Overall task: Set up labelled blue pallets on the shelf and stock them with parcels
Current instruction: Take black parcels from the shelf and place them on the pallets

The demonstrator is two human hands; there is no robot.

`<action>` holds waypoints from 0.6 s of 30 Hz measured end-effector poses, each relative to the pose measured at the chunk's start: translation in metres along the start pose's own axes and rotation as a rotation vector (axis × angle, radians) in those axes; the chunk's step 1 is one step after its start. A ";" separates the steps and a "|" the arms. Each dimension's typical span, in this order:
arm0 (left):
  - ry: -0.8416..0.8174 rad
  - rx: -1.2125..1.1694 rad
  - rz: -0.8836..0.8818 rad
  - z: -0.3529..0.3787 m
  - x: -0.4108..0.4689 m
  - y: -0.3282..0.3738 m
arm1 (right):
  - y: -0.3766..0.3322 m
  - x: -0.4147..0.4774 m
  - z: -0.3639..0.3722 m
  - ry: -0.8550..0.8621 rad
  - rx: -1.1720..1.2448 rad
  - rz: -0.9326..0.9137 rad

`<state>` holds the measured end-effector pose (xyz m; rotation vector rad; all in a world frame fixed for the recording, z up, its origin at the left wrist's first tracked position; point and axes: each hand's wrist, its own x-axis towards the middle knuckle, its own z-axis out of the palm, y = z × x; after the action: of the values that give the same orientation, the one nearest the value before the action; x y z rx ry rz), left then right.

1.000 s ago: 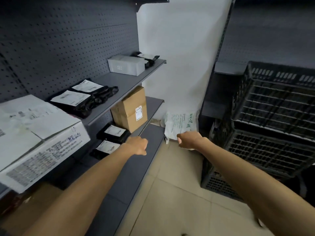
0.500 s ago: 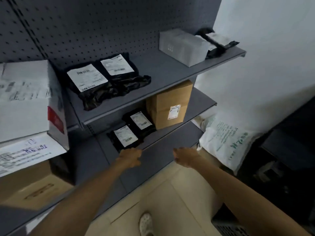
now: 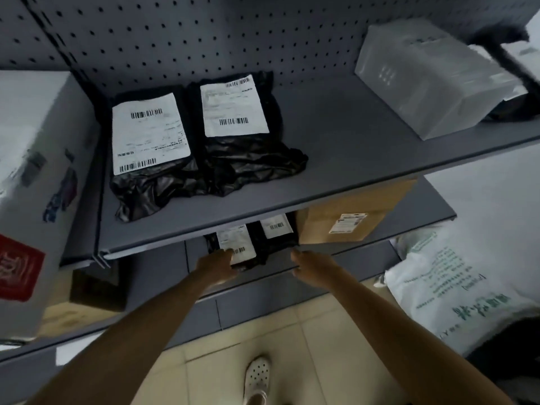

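Both hands advanced onto the middle grey metal shelf (image 3: 432,206) since half a second ago. Left hand (image 3: 217,266): on the labelled black plastic parcel (image 3: 236,247), left of the brown cardboard box (image 3: 347,217); grip cannot be told. Right hand (image 3: 309,264): below that box, fingers loosely curled, empty. Judgement: parcel pickup beginning; no blue pallets visible.

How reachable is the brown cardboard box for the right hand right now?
Probably yes: the right hand is at the lower shelf's edge, just beside the brown cardboard box, nothing between them; the upper shelf overhangs it.
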<state>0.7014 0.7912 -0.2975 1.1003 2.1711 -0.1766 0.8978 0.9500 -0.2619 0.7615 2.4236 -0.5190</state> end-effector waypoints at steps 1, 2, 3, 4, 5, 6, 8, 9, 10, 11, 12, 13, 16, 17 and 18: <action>0.009 -0.031 -0.027 0.000 0.007 -0.002 | 0.004 0.015 0.001 -0.006 0.012 -0.021; 0.024 -0.038 -0.040 -0.003 0.009 -0.005 | 0.004 0.022 0.000 0.013 0.035 -0.035; 0.034 -0.058 -0.067 -0.002 0.013 -0.008 | 0.004 0.035 0.000 0.018 0.059 -0.056; 0.038 -0.090 -0.112 0.003 0.021 -0.011 | 0.005 0.052 0.003 0.020 0.083 -0.086; 0.051 -0.111 -0.144 0.008 0.026 -0.013 | 0.005 0.067 0.004 0.022 0.106 -0.106; 0.058 -0.117 -0.176 0.014 0.030 -0.013 | 0.005 0.080 0.007 0.025 0.121 -0.121; 0.059 -0.139 -0.229 0.028 0.039 -0.011 | 0.007 0.103 0.014 0.042 0.122 -0.160; 0.063 -0.163 -0.246 0.035 0.045 -0.011 | 0.008 0.114 0.017 0.054 0.114 -0.175; 0.066 -0.205 -0.269 0.040 0.051 -0.010 | 0.012 0.126 0.020 0.065 0.118 -0.186; 0.077 -0.261 -0.291 0.046 0.056 -0.010 | 0.015 0.135 0.022 0.067 0.134 -0.194; 0.080 -0.320 -0.324 0.053 0.062 -0.011 | 0.019 0.145 0.024 0.071 0.155 -0.198; 0.097 -0.380 -0.349 0.060 0.068 -0.011 | 0.022 0.153 0.026 0.075 0.171 -0.194; 0.166 -0.568 -0.446 0.077 0.084 -0.008 | 0.029 0.173 0.035 0.074 0.231 -0.103; 0.200 -0.641 -0.484 0.081 0.091 -0.008 | 0.029 0.179 0.037 0.073 0.248 -0.066; 0.220 -0.714 -0.527 0.083 0.097 -0.007 | 0.029 0.185 0.039 0.068 0.276 -0.034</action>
<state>0.6999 0.8170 -0.4229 0.1460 2.3784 0.4787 0.8025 1.0274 -0.4083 0.8640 2.4602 -0.8678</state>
